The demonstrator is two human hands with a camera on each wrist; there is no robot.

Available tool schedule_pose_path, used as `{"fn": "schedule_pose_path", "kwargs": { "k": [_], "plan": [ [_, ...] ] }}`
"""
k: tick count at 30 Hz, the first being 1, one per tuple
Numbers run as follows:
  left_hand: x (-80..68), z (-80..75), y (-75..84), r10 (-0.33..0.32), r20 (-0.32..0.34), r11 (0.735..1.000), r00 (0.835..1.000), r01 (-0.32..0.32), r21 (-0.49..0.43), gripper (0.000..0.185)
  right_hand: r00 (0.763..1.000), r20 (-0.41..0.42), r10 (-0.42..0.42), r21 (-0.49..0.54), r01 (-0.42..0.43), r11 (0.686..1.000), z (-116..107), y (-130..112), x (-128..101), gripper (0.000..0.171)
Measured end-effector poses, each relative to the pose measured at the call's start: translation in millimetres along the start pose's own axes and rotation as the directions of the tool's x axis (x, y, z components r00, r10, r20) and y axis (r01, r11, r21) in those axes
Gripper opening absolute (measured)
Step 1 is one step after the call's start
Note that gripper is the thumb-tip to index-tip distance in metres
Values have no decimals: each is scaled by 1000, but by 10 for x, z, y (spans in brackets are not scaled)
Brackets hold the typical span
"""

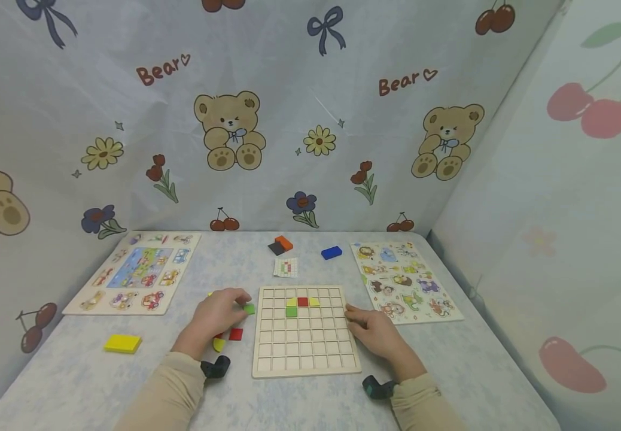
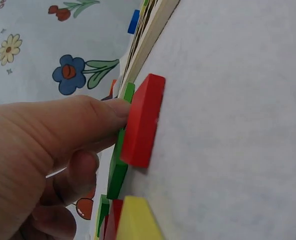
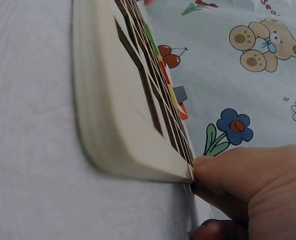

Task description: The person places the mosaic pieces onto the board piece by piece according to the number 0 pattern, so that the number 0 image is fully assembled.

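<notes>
My left hand (image 1: 215,317) is just left of the wooden grid board (image 1: 306,347), its thumb and fingers pinching a green square tile (image 1: 249,309). In the left wrist view the thumb lies against that tile (image 2: 118,172), behind a red square tile (image 2: 143,122). A yellow rounded tile (image 1: 219,345) and other pieces lie under the hand, partly hidden. The board's upper rows hold a red square (image 1: 303,301) between two yellow pieces (image 1: 314,302), with a green square (image 1: 291,312) below the left one. My right hand (image 1: 377,335) grips the board's right edge.
Behind the board lie a small pattern card (image 1: 286,267), black (image 1: 276,248) and orange (image 1: 284,242) pieces, and a blue block (image 1: 332,252). Picture puzzle boards stand left (image 1: 81,309) and right (image 1: 367,257). A yellow block (image 1: 123,343) sits at the left.
</notes>
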State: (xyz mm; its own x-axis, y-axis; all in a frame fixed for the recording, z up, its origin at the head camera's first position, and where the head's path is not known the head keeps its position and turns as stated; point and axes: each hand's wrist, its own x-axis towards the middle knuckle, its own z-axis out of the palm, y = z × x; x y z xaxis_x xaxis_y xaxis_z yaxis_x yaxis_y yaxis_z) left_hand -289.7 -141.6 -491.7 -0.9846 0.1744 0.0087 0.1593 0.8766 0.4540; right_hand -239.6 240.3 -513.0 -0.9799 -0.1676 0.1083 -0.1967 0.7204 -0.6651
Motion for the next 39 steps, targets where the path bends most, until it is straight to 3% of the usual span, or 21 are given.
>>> {"fn": "schedule_pose_path", "kwargs": {
  "k": [8, 16, 19, 28, 39],
  "plan": [
    [-60, -3, 129, 13, -58, 999, 998, -15, -33, 22, 1000, 1, 7, 10, -7, 1000, -4, -6, -5, 33],
    [-172, 235, 421, 107, -4, 980, 994, -106, -169, 11, 1000, -3, 5, -3, -5, 1000, 4, 3, 12, 33],
    [-207, 330, 489, 145, -15, 971, 989, -146, -192, 9, 1000, 2, 6, 2, -6, 1000, 2, -1, 17, 33],
    [-255, 524, 555, 251, -53, 948, 967, -256, -188, 9, 1000, 0, 4, 7, -4, 1000, -5, -16, 8, 33],
    [-262, 579, 550, 250, -94, 945, 964, -264, -193, 7, 1000, 0, 15, 8, -15, 1000, -5, -24, -8, 33]
  ]
}}
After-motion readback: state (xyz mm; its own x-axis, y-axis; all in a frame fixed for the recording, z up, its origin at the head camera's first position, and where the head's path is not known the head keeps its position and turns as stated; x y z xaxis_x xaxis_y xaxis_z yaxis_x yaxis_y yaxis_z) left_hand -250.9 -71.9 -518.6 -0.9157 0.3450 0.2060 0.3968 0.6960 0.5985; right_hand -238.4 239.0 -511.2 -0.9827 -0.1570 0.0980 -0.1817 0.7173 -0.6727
